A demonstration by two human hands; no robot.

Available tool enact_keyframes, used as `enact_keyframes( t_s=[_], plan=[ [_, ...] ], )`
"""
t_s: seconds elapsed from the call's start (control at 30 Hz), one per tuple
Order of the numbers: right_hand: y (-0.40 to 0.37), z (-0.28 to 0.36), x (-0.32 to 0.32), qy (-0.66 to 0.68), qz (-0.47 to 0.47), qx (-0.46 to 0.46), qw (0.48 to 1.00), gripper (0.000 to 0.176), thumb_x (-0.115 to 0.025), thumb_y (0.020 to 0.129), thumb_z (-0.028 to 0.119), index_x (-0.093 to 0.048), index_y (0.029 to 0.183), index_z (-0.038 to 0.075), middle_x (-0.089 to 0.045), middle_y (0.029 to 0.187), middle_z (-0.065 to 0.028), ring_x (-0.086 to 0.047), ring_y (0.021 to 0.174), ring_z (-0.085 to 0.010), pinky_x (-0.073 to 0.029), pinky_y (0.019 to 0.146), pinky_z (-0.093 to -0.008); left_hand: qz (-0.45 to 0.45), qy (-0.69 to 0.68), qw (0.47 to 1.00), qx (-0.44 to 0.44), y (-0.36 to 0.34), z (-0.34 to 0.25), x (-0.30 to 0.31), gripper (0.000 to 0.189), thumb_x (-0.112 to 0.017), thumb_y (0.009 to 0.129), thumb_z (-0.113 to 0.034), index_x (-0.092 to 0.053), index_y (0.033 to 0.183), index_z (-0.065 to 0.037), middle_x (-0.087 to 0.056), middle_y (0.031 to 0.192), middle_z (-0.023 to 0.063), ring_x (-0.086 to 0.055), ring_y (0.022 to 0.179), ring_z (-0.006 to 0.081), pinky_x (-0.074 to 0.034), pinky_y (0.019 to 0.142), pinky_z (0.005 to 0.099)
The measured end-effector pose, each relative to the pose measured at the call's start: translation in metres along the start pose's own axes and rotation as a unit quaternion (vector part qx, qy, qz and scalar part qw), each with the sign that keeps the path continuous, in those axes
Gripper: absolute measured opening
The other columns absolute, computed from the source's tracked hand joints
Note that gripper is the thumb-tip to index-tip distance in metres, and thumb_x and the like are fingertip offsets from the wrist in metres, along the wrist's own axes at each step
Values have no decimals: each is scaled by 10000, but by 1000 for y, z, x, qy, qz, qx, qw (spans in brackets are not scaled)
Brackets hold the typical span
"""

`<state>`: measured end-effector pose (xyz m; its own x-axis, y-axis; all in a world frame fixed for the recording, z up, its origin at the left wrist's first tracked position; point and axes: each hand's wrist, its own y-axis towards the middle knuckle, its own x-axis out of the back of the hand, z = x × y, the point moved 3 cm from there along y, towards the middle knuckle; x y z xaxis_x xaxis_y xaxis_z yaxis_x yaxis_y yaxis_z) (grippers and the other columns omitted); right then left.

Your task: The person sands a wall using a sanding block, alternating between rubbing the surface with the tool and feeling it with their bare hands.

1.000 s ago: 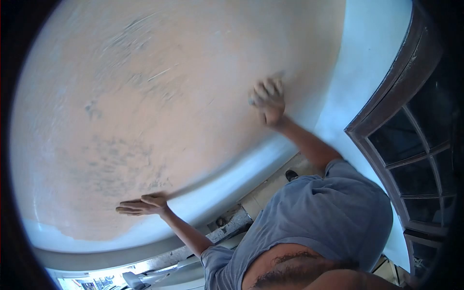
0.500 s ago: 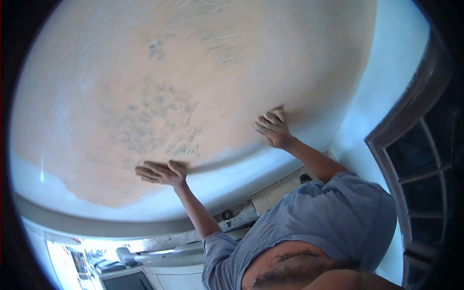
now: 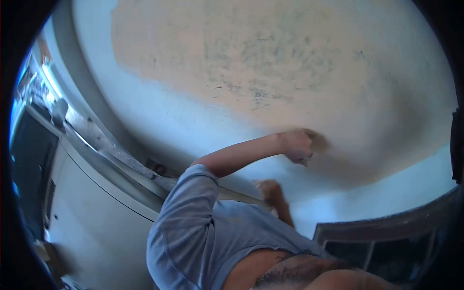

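Observation:
My left hand (image 3: 296, 144) is up at the wall (image 3: 164, 104), at the lower edge of a peach-coloured patch (image 3: 169, 53). Its fingers are curled in, and whatever they may hold is hidden; a small pale bit shows at the hand's lower edge. A dark shadow falls on the wall just beyond the knuckles. Lower down, close to my shirt (image 3: 241, 220), my right hand (image 3: 270, 189) is smeared by motion, so its fingers do not show clearly. Grey-green blotches and scratches (image 3: 258, 94) mark the peach area.
A dark-framed window or door with panes (image 3: 386, 241) is at the lower right. On the left stand a pale cabinet-like surface (image 3: 96, 212) and a ledge (image 3: 121, 157) with clutter at its far end.
My view has swung, moving the blotches rightward. My right hand has come off the wall and down towards my body. My left hand's fingers, stretched along the wall before, are now curled.

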<state>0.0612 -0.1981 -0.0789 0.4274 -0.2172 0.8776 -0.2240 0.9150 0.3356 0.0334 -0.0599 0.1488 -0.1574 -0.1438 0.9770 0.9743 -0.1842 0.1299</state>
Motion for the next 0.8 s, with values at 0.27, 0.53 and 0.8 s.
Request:
enact_keyframes(
  t_s=[0.27, 0.53, 0.8],
  plan=[
    [-41, 28, 5, 67, 10, -152, 986, 183, -552, 900, 155, -685, 967, 49, -697, 995, -120, -657, 887, -306, -482, 768, -409, -684, 27, 551, 477, -208, 148, -24, 558, -477, 927, -326, -359, 1341, 29, -336, 1353, 253, -292, 1278, 393, -247, 1029, 527],
    [-10, 18, 3, -41, 133, -103, 985, 237, -518, 927, 188, -697, 991, 47, -694, 945, -142, -643, 860, -338, -476, 772, -420, 32, -32, 999, 15, -40, -20, -86, 338, -533, 882, -333, -613, 1158, -155, -612, 1197, 63, -574, 1098, 241, -380, 1024, 419],
    [-50, 28, -11, 5, 115, -116, 987, 233, -521, 918, 188, -698, 962, 42, -688, 931, -149, -634, 822, -352, -479, 756, -428, -686, 211, 525, 457, -225, 126, 72, 594, -498, 899, -346, -442, 1332, 56, -388, 1372, 350, -357, 1287, 498, -256, 1065, 581]
  ],
)
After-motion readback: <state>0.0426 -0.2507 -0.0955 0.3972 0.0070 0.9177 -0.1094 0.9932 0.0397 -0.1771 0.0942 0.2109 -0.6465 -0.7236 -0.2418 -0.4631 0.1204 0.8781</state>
